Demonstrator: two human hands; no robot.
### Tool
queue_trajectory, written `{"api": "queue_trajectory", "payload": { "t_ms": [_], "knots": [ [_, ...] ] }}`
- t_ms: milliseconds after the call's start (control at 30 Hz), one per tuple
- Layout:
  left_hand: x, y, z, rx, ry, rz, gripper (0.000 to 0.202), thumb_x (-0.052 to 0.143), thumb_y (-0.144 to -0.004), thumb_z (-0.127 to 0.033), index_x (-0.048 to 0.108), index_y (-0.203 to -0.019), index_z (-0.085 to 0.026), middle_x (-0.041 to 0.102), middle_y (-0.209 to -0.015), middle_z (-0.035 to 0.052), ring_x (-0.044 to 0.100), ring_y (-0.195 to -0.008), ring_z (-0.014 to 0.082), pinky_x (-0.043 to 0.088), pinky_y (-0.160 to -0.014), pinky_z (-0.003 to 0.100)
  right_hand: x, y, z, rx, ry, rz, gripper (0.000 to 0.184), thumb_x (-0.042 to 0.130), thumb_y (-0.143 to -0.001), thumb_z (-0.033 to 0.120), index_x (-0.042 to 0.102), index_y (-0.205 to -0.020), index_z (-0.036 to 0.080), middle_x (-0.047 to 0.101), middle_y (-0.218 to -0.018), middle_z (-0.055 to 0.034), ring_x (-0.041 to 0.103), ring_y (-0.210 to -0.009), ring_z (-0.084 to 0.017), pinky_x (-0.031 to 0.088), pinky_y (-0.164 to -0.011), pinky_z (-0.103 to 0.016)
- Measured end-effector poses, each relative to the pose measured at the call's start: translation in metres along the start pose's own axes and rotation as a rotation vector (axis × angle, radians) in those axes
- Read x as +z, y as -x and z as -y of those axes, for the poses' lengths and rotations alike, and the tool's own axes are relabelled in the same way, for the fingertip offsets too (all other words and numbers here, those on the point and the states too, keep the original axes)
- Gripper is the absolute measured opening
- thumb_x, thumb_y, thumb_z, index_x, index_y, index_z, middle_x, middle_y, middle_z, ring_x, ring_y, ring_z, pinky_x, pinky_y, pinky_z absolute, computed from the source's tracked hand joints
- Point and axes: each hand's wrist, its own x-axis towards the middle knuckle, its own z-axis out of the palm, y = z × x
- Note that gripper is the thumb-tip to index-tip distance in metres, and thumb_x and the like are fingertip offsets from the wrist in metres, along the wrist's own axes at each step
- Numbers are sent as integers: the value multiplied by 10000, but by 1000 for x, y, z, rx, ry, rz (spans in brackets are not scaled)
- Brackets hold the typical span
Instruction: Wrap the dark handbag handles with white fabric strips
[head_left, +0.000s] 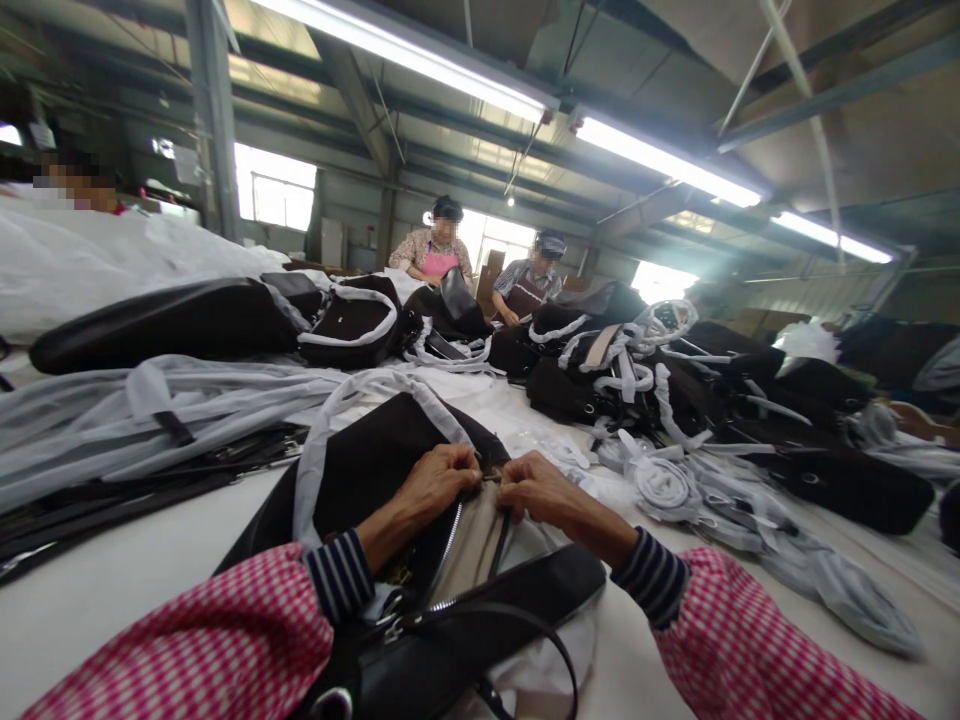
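Note:
A black handbag (375, 455) lies in front of me, its zipped top open and the beige lining (469, 550) showing. White wrapping covers its handle (316, 470). At the far end of the opening, my left hand (442, 480) is closed in a pinch on the bag's left edge. My right hand (544, 492) pinches the opposite edge, close beside it. Fingertips hide exactly what part of the edge is gripped. Silver zipper teeth (450, 535) run along the opening toward me. Nearer to me, a black leather flap or panel (495, 610) and a thin strap (559, 640) lie across the bag.
Several black bags (172, 325) line the back of the table (652, 590). Long wrapped straps (225, 390) and dark straps (217, 465) lie at left. Rolled wrapped straps (664, 485) lie at right. Two people work across the table, and another person is at far left.

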Motion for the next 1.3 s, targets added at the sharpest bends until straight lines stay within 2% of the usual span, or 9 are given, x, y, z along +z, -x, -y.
{"api": "queue_trajectory", "payload": {
  "t_ms": [100, 267, 367, 533, 733, 933, 1100, 1200, 1300],
  "knots": [
    [1, 0, 1, 14, 29, 6, 144, 642, -689, -313, 699, -717, -184, 653, -698, 11, 579, -732, 204, 438, -685, 296, 5, 1, -2, -36, 43, -49, 93, 580, -698, 149, 569, -615, 189, 562, -514, 36, 532, -477, -117, 320, -492, -232],
    [2, 2, 2, 26, 62, -8, 191, 682, -699, -358, 713, -700, -170, 634, -679, 15, 561, -701, 195, 415, -652, 294, 17, 12, 3, -233, 485, -241, 131, 553, -827, 139, 585, -716, 199, 580, -635, 13, 532, -630, -139, 292, -604, -269],
    [1, 4, 0, 40, 75, -23, 202, 691, -705, -360, 739, -700, -164, 658, -695, 27, 578, -717, 204, 412, -654, 298, 21, 12, 6, -229, 641, -269, 116, 559, -883, 171, 668, -893, 209, 675, -767, -27, 599, -748, -184, 304, -660, -291],
    [3, 6, -2, 75, 112, -56, 128, 690, -663, -247, 764, -721, -160, 699, -723, 34, 615, -735, 204, 443, -676, 293, 24, 1, -2, -149, 502, -277, 118, 654, -856, 265, 752, -905, 220, 752, -851, -46, 668, -841, -228, 380, -728, -309],
    [10, 8, 1, 181, 119, -96, 133, 701, -673, -157, 777, -782, -169, 721, -746, 23, 650, -747, 196, 477, -674, 272, 22, -11, -25, -204, 292, -215, 184, 640, -818, 397, 757, -836, 256, 744, -795, -11, 677, -831, -256, 442, -723, -333],
    [11, 8, -4, 293, 41, -142, 142, 681, -742, -106, 765, -822, -187, 731, -790, 7, 675, -763, 177, 499, -728, 257, 22, -21, -45, -232, 164, -245, 369, 633, -793, 612, 763, -811, 267, 803, -910, -48, 726, -923, -323, 532, -797, -363],
    [10, 7, -2, 237, -13, -181, 87, 691, -748, -145, 741, -801, -192, 725, -776, 14, 659, -732, 195, 526, -736, 288, 30, -16, -46, -195, 201, -300, 360, 606, -817, 622, 766, -882, 307, 809, -943, -38, 725, -955, -329, 530, -807, -381],
    [8, 8, -6, 233, -44, -153, 101, 681, -752, -149, 740, -825, -185, 735, -809, 18, 674, -764, 193, 534, -753, 279, 37, -14, -46, -151, 216, -282, 415, 619, -794, 678, 761, -925, 310, 805, -934, -48, 721, -938, -337, 520, -781, -389],
    [4, 12, -14, 245, -104, -99, 138, 647, -765, -124, 736, -856, -178, 735, -843, 18, 678, -790, 190, 526, -766, 274, 41, -12, -46, -199, 148, -313, 388, 615, -826, 636, 746, -910, 281, 804, -969, -62, 715, -948, -325, 515, -812, -380]
  ]
}}
